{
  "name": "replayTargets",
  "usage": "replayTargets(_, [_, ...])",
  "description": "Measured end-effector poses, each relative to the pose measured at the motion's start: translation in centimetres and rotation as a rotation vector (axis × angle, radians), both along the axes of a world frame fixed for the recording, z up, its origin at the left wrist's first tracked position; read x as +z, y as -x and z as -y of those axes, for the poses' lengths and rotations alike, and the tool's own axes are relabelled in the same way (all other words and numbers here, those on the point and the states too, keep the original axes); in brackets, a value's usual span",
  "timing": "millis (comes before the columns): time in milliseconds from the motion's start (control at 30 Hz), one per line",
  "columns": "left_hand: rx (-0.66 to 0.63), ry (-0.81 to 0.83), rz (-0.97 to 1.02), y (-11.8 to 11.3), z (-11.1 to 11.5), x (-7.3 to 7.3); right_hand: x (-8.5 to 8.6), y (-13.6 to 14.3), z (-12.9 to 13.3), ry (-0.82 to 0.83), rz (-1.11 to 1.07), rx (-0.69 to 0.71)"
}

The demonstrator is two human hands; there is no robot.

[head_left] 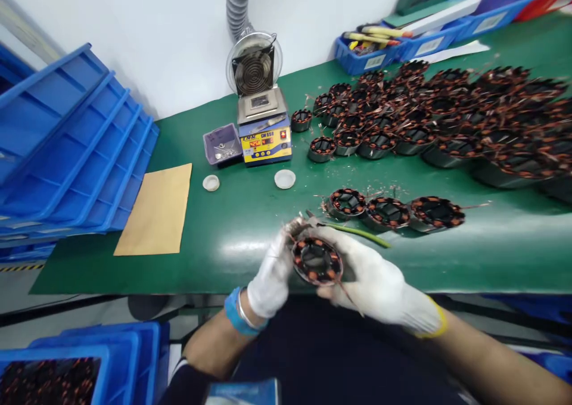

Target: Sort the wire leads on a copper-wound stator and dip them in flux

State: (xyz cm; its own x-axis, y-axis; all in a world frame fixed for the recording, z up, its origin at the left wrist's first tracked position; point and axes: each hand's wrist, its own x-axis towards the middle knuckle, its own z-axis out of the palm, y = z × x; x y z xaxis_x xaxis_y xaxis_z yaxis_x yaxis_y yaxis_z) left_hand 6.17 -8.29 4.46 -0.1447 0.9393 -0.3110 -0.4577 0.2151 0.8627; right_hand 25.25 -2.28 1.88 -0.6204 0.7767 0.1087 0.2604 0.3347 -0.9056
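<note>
1. Holding a round black stator ring wound with copper coils right at the near edge of the green desk, both gloved hands are wrapped around it.
2. Left hand in a white glove pinches the ring's left rim, fingers curled close together.
3. Right hand, also white-gloved, cups the ring from the right, with a green-handled cutter sticking out behind it.
4. Just past the hands, three more wound stators sit in a row.
5. Big pile of the same stators fills the far right of the desk.
6. Yellow-and-blue solder pot unit stands toward the far edge, with a tan envelope near the left edge.
</note>
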Motion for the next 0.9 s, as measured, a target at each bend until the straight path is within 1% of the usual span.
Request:
replayTargets(33, [0.012,-0.033,-0.034,-0.2,-0.6,0.2,0.3,-0.4,-0.1,0.006,0.018,0.074])
replayTargets(67, [0.031,-0.076,-0.113,-0.4,-1.1,0.5,0.6,-0.6,-0.1,0.001,0.051,0.128])
replayTargets(133, [0.103,-0.118,-0.262,-0.9,-2.1,0.9,1.1,-0.8,-0.1,-0.018,0.127,0.179])
replayTargets(200, [0.194,-0.158,-0.354,-0.9,-2.7,1.5,1.7,-0.9,-0.1,-0.03,0.143,0.188])
replayTargets(267, [0.294,-0.249,-0.384,-0.2,-3.0,2.2,2.5,-1.1,-0.3,-0.065,0.139,0.177])
replayTargets(300, [0.326,-0.291,-0.389,0.4,-3.1,2.5,2.8,-1.2,-0.5,-0.098,0.147,0.158])
replayTargets(333, [0.324,-0.306,-0.39,1.0,-3.1,2.7,3.2,-1.3,-0.7,-0.135,0.161,0.133])
replayTargets(367, [0.275,-0.288,-0.391,1.7,-3.2,2.9,3.5,-1.5,-0.9,-0.166,0.181,0.111])
replayTargets(467, [-0.042,-0.102,-0.409,3.0,-3.3,2.9,4.0,-1.7,-1.3,-0.191,0.243,0.097])
replayTargets(500, [-0.129,-0.043,-0.417,3.1,-3.3,2.8,4.0,-1.7,-1.4,-0.187,0.258,0.107])
replayTargets(533, [-0.182,0.003,-0.42,3.1,-3.3,2.7,4.0,-1.6,-1.5,-0.189,0.268,0.112])
replayTargets(600, [-0.211,0.067,-0.395,2.9,-3.1,2.5,3.9,-1.5,-1.5,-0.198,0.278,0.117])
replayTargets(733, [-0.212,0.16,-0.268,2.2,-2.6,2.7,4.1,-1.4,-1.6,-0.191,0.31,0.131])
replayTargets(833, [-0.22,0.195,-0.132,2.0,-2.3,2.7,4.2,-1.6,-1.5,-0.22,0.324,0.132])
replayTargets(900, [-0.265,0.204,-0.066,2.1,-2.4,2.5,4.3,-1.8,-1.5,-0.248,0.312,0.147])
